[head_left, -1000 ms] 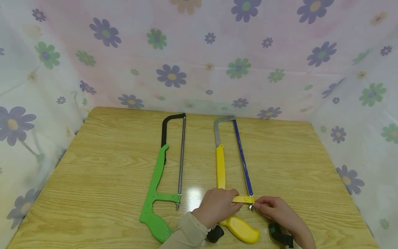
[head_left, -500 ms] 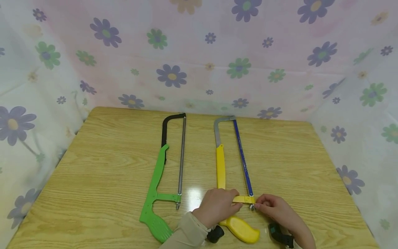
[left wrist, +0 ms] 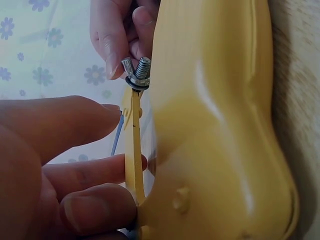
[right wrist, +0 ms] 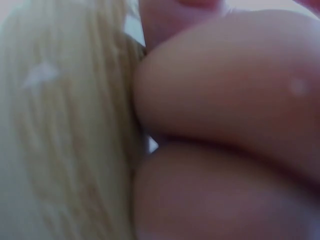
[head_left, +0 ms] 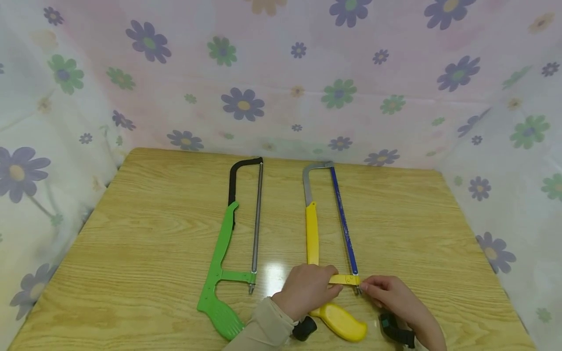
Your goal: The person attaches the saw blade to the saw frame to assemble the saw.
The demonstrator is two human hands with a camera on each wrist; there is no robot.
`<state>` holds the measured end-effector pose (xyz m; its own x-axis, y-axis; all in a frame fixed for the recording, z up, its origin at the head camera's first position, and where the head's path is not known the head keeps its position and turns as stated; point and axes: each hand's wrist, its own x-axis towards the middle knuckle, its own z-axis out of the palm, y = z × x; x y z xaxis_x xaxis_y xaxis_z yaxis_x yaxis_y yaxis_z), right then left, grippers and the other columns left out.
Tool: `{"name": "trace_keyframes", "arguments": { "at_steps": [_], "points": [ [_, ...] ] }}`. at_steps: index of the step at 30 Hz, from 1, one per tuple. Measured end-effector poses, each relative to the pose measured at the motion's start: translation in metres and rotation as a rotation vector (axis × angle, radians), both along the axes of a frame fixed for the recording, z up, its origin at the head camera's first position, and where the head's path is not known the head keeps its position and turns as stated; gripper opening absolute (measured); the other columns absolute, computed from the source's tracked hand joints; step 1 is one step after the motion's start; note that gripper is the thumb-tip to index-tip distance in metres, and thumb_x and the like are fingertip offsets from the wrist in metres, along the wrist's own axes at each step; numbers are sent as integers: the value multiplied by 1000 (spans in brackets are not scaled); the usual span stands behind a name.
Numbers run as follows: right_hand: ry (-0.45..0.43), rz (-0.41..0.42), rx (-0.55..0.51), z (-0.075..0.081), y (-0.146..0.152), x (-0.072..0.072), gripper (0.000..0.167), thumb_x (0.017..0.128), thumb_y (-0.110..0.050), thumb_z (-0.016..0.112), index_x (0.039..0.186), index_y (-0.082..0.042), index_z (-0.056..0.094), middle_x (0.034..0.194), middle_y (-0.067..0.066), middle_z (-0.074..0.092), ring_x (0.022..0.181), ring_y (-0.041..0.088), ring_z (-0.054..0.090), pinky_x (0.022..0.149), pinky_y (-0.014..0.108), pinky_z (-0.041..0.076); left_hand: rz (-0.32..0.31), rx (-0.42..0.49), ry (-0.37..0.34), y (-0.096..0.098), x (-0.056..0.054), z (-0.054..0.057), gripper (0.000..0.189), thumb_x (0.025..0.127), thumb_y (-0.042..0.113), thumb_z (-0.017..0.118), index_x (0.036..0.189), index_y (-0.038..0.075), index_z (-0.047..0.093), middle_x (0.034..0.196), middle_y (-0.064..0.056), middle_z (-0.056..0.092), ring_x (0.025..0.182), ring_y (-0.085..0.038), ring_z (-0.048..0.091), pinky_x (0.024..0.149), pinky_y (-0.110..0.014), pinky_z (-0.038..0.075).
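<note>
A yellow hacksaw (head_left: 312, 234) with a grey front bow and a blue blade (head_left: 344, 219) lies on the table. My left hand (head_left: 305, 290) grips its frame above the handle, fingers round the yellow crossbar (left wrist: 133, 145) in the left wrist view. At the near end of the blade, my right hand (head_left: 395, 297) has its thumb and finger at the metal wing nut (left wrist: 137, 77), which sits on a threaded bolt. Those curled fingers partly cover the nut from the head. The right wrist view is blurred, showing mostly fingers (right wrist: 225, 85) close to the tabletop.
Left of the yellow saw lies a green hacksaw (head_left: 219, 258) with a black bow and grey blade, its handle end partly behind my left sleeve (head_left: 268, 321). The wooden table (head_left: 153, 219) meets flowered cloth (head_left: 281, 73) at the back and sides.
The wing nut has turned to a different angle and my right fingertips have shifted slightly around it. My left hand and both saws keep their places; the head view tilts slightly.
</note>
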<state>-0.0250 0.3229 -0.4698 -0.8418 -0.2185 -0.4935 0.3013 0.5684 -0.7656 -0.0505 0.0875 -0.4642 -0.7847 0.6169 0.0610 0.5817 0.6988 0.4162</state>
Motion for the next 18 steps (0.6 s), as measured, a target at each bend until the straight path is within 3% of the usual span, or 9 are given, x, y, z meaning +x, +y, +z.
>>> {"name": "trace_keyframes", "arguments": {
  "at_steps": [18],
  "points": [
    [-44,18,-36,1,0,-1,35,89,-34,52,96,-2,62,59,2,46,48,9,40,46,24,36,23,-16,-17,0,0,0,25,86,44,53,100,28,66,58,13,57,37,-3,33,34,-20,27]
  ]
}}
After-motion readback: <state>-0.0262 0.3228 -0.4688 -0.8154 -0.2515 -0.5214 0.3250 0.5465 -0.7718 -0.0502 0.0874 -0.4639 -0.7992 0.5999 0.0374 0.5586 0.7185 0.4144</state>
